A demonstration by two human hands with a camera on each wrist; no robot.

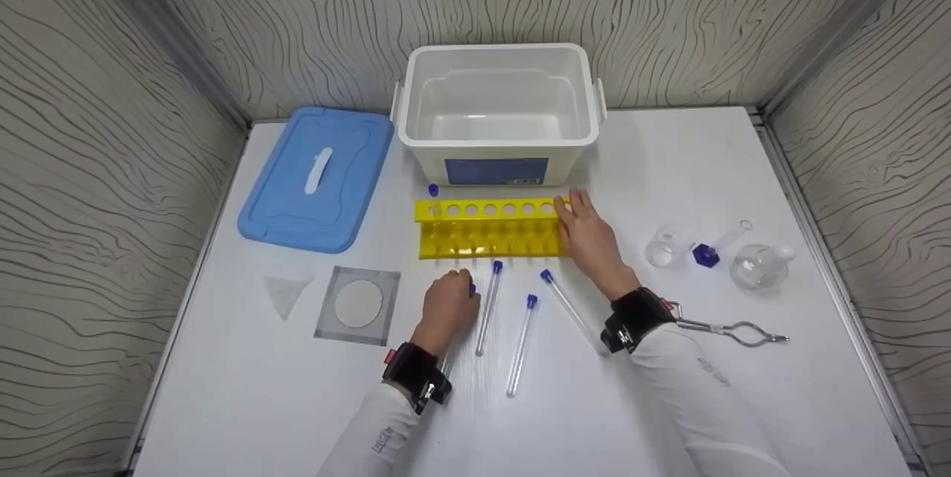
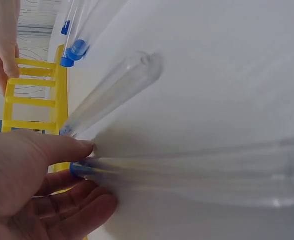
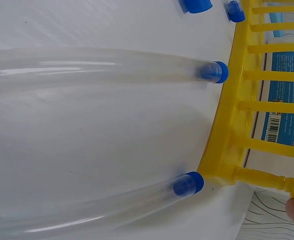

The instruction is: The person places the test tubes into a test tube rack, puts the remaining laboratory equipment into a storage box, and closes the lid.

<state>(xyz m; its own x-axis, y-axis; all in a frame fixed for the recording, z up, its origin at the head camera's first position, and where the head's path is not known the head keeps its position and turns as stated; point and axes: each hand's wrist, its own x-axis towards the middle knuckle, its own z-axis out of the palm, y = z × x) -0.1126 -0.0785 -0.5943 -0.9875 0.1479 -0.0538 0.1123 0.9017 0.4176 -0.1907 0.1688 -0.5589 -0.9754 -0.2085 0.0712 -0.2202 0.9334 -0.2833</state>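
Observation:
My left hand (image 1: 449, 306) has thumb and fingers around the blue-capped end of a clear test tube (image 2: 197, 175), whose body stretches away over the white table. Across from it, my right hand (image 1: 591, 239) grips the right end of the yellow test tube rack (image 1: 490, 247). One capped tube (image 1: 434, 195) stands in the rack's leftmost hole. In front of the rack lie more blue-capped tubes: one (image 1: 488, 310) right beside my left hand, another (image 1: 521, 347) nearer the front, and a slanted one (image 1: 570, 306) below my right hand.
Behind the rack stands a white bin (image 1: 498, 144), with its blue lid (image 1: 319, 180) at the left. A gauze mat (image 1: 358, 304) and a small translucent triangular piece (image 1: 286, 293) lie left. Glass flasks (image 1: 759, 267), a blue-based cylinder (image 1: 706, 255) and metal tongs (image 1: 743, 331) are at the right.

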